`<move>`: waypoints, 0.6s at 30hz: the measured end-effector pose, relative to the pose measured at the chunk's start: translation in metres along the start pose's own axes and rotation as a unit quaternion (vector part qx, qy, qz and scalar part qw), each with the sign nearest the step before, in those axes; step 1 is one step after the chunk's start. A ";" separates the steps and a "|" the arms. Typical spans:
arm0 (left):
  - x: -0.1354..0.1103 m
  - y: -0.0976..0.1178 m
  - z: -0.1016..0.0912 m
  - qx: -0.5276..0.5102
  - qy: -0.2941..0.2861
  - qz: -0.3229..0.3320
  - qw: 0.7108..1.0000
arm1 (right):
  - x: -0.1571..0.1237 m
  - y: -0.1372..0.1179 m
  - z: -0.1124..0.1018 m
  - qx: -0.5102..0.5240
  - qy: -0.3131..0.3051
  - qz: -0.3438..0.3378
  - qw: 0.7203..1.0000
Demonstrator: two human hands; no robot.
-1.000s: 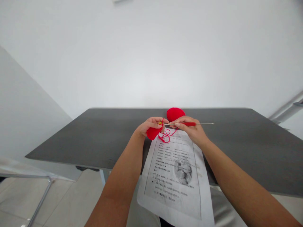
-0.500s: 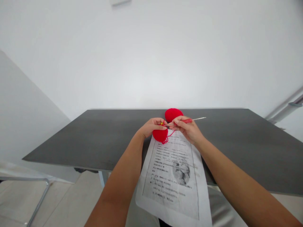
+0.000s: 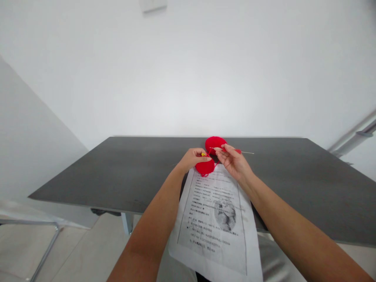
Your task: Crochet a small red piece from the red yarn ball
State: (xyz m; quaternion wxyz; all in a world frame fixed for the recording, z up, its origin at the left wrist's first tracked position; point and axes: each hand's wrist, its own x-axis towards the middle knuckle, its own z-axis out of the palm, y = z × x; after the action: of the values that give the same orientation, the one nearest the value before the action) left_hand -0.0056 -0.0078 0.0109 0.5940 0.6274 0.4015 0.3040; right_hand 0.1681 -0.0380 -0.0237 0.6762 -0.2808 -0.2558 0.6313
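Note:
My left hand (image 3: 192,159) is closed on a small red crocheted piece (image 3: 205,167), pinching its upper edge. A tiny yellow stitch marker (image 3: 203,154) shows by those fingers. In my right hand (image 3: 235,162) is a crochet hook (image 3: 240,151) with a red grip and thin metal ends, held between thumb and fingers. Its tip points left, above the crocheted piece and apart from it. Behind the hands sits a ball of red yarn (image 3: 216,141), partly covered by the hook and fingers. A red strand runs between the hands.
A printed sheet (image 3: 211,219) with text and a round picture hangs over the front edge of the dark table (image 3: 141,168). A white wall (image 3: 188,78) stands directly behind the table. A metal-framed chair (image 3: 44,250) is at lower left.
The hook tip has lifted away from the crocheted piece, and my right hand has turned, showing more palm. My left hand and the piece have shifted slightly right.

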 end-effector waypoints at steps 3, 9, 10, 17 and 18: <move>0.001 -0.004 0.000 -0.008 0.034 -0.007 0.999 | -0.003 -0.005 0.002 -0.074 -0.009 -0.016 0.997; 0.009 -0.014 0.001 0.026 0.094 -0.010 0.995 | -0.010 -0.004 0.003 -0.268 -0.052 -0.083 0.958; 0.010 -0.015 0.001 0.023 0.105 -0.007 0.994 | -0.011 -0.002 0.002 -0.304 -0.069 -0.103 0.945; 0.003 -0.023 0.004 0.051 0.212 0.007 0.976 | -0.016 0.007 -0.005 -0.572 -0.136 -0.209 0.781; -0.001 -0.025 0.005 0.052 0.237 0.001 0.970 | -0.016 0.008 -0.005 -0.606 -0.144 -0.214 0.752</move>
State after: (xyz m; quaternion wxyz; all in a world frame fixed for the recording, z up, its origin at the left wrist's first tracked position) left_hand -0.0057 -0.0120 -0.0143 0.4478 0.5678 0.5456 0.4236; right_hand 0.1645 -0.0540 -0.0330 0.4364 -0.4754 -0.7328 0.2159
